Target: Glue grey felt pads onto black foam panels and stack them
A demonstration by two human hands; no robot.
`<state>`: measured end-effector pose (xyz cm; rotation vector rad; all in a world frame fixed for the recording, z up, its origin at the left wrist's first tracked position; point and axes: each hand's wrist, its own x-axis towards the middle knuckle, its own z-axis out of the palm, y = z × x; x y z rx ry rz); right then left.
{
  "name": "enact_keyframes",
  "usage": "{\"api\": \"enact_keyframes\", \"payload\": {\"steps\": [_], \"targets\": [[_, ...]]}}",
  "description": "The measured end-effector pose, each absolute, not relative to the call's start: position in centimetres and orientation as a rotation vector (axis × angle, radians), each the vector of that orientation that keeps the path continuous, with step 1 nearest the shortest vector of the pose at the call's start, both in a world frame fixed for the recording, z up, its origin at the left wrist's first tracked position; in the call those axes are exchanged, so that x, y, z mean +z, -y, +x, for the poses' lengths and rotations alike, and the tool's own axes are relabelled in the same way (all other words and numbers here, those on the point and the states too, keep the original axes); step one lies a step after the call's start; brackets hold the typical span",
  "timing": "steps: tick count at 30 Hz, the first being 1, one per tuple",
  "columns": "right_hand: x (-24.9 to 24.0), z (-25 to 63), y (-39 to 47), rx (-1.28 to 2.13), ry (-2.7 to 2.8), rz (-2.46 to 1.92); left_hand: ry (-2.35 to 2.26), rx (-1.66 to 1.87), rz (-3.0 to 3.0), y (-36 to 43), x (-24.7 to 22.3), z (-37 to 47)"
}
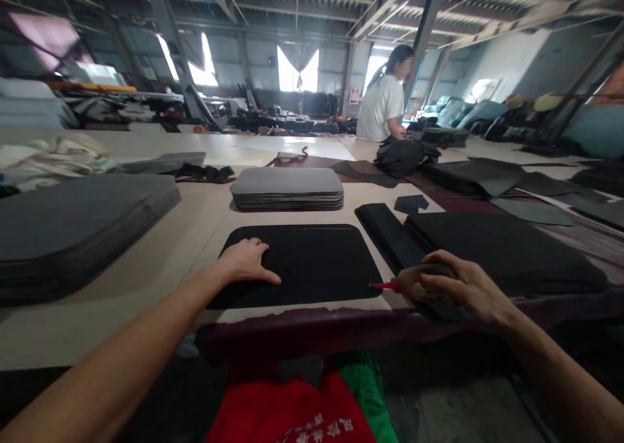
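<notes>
A black rounded-corner panel (312,261) lies flat on the table in front of me. My left hand (247,261) rests on its left part, thumb and fingers spread. In my right hand (463,284) is a glue bottle (412,282) with a red nozzle, held on its side. The nozzle's tip points left and meets the panel's right edge near the front corner; I cannot tell whether it touches. A thin pale line, perhaps glue, runs along part of the panel's far edge. The fingers partly hide the bottle.
Behind the panel stands a stack of grey panels (286,188). A larger grey stack (78,222) sits at the left. Folded black fabric (507,248) lies at the right, beside a black strip (387,235). Dark red cloth (292,332) hangs over the front edge. Another person (383,108) stands beyond the table.
</notes>
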<state>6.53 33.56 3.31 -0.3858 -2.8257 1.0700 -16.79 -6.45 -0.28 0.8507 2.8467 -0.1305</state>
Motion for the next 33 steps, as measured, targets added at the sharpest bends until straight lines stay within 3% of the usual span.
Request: {"api": "enact_keyframes", "payload": {"steps": [9, 15, 33], "targets": [[3.1, 5.4, -33.5, 1.176, 2.87, -0.213, -2.837, -0.109, 0.883, 7.1, -0.2, -17.8], [2.7, 3.4, -31.7, 1.065, 2.925, -0.026, -2.811, -0.094, 0.912, 7.6, 0.4, -18.3], [2.8, -6.0, -17.7, 1.112, 2.971, 0.603, -2.686, 0.226, 0.865, 9.7, 0.9, -20.8]]}}
